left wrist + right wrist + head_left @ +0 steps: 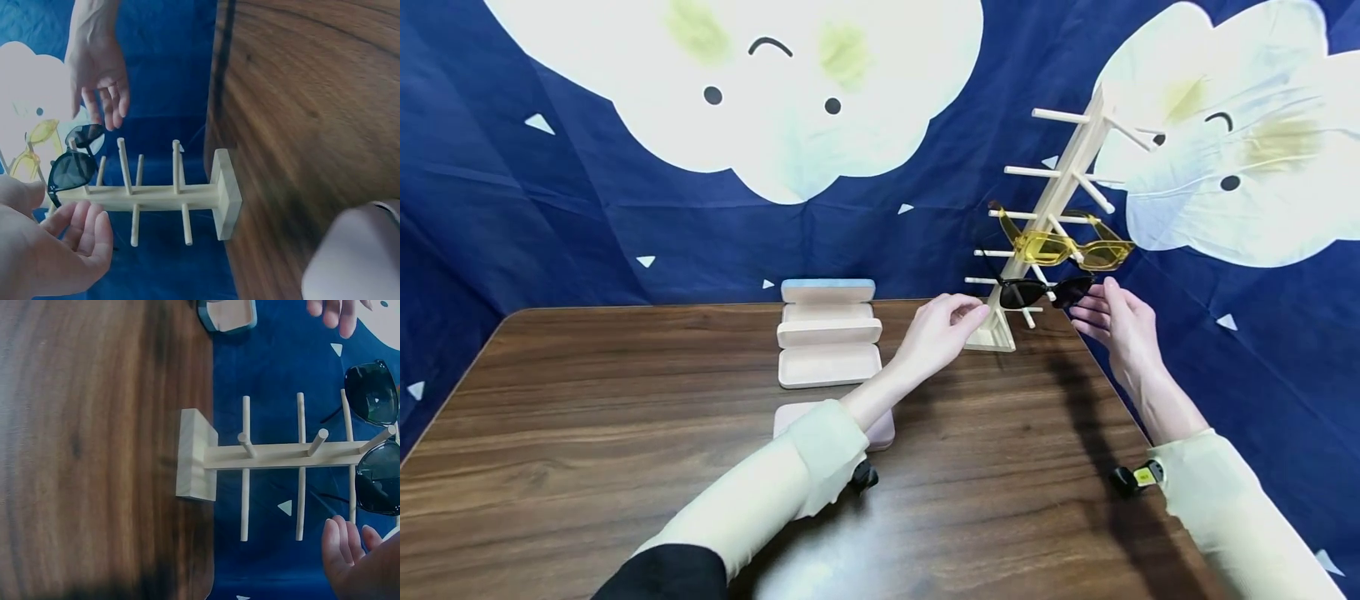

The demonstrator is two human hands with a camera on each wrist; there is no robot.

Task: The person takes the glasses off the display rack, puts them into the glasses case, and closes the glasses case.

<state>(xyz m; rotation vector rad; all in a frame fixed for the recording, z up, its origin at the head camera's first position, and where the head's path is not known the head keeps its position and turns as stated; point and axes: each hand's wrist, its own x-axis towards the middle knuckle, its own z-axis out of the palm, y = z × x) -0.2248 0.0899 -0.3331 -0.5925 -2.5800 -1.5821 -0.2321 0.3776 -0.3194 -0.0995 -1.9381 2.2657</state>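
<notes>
Black sunglasses (1021,293) sit on a lower peg of a wooden glasses stand (1078,154), below yellow-tinted glasses (1040,247). My left hand (942,327) is to the left of the stand, near one lens, its fingers loosely bent and holding nothing. On the other side, my right hand (1122,329) has relaxed fingers close to the other lens. In the left wrist view, both dark lenses (72,170) are between the two hands. The right wrist view has a small gap between the right fingertips and the nearer lens (379,481).
Left of the stand, open glasses cases (829,367) line the back of the wooden table (625,433). A pink case (882,432) lies nearer, partly hidden by the left forearm. Blue cloth with clouds (715,242) hangs behind. Several bare pegs stick out from the stand.
</notes>
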